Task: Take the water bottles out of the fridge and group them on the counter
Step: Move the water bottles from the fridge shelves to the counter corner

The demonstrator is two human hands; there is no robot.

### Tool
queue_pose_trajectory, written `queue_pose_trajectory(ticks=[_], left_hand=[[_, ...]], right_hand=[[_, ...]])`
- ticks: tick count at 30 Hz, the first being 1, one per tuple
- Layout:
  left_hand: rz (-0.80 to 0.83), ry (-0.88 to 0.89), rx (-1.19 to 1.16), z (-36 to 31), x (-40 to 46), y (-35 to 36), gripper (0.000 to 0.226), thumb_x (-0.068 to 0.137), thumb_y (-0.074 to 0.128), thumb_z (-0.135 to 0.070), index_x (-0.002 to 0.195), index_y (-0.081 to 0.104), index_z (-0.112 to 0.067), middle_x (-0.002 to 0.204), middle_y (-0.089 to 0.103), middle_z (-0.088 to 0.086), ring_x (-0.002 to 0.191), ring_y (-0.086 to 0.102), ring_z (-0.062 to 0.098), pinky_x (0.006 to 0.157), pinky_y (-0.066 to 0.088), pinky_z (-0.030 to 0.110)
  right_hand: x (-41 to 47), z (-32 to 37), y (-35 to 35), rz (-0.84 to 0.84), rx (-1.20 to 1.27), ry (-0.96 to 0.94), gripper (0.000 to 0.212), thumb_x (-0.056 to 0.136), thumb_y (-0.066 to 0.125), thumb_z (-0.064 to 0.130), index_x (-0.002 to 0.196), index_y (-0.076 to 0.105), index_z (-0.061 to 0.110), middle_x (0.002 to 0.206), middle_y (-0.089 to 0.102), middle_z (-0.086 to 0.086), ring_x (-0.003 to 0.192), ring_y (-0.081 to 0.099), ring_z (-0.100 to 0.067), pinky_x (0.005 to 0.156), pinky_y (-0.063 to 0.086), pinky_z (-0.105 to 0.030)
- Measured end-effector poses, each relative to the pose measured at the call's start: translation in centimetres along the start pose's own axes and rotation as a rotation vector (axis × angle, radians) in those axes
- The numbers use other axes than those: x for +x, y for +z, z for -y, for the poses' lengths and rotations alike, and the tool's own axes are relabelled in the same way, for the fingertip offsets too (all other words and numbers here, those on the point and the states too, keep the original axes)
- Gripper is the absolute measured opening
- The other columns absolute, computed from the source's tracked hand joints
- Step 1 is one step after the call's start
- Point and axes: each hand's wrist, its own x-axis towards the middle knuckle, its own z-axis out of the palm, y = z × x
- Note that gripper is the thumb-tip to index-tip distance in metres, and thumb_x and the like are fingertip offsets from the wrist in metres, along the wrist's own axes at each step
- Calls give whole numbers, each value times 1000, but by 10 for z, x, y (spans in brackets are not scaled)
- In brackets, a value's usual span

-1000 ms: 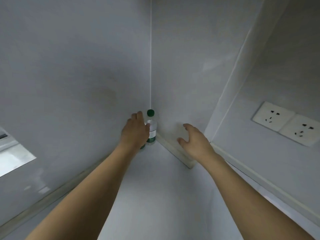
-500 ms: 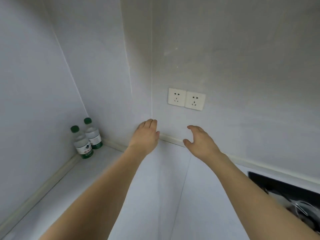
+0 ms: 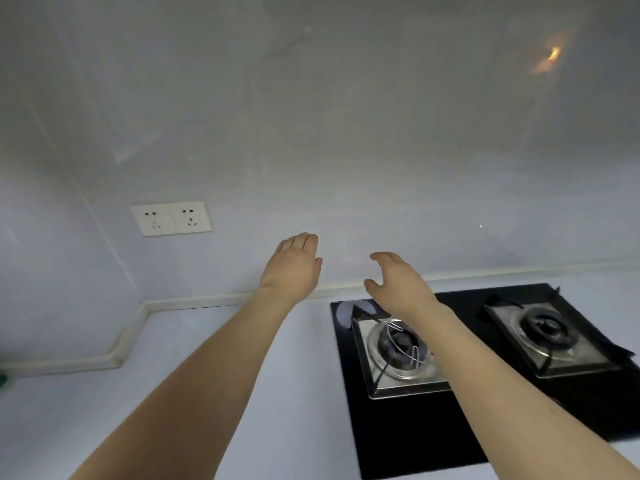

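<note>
Both my arms reach forward over the white counter (image 3: 294,393). My left hand (image 3: 293,268) is held out flat with relaxed fingers and holds nothing. My right hand (image 3: 398,284) hovers above the back left of the hob, its fingers loosely bent, also empty. A sliver of green (image 3: 2,381) shows at the far left edge of the counter; I cannot tell what it is. No whole water bottle and no fridge are in view.
A black gas hob (image 3: 485,410) with two steel burners (image 3: 398,348) (image 3: 547,330) is set into the counter on the right. A double wall socket (image 3: 172,218) sits on the grey back wall. A raised white strip runs along the counter's back edge.
My view has swung right, away from the corner where two green-capped bottles stand. My left hand let go of a bottle there, and both hands now hover empty by the hob.
</note>
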Motion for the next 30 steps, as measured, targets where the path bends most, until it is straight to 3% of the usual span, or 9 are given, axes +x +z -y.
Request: queue_pose_trajectory(ticks=[14,30], left_hand=[[25,440,-120,-335,14,33,49,102,39,-28,146,31,-8,153,33,9,139,30,26,116,22,33],[54,909,-235,-647,-1,67,46,101,41,-29,142,36,-9,145,41,8,132,39,25,110,28,32]], right_hand=[[-183,-234,-155,-266,-39,351,55,95,52,23,147,36,13,151,36,-3,135,39,-22,108,37,-35],[-371,-419,-277,-508,-79,745,55,95,50,28,146,35,14,152,36,-4,136,37,-21,108,33,-33]])
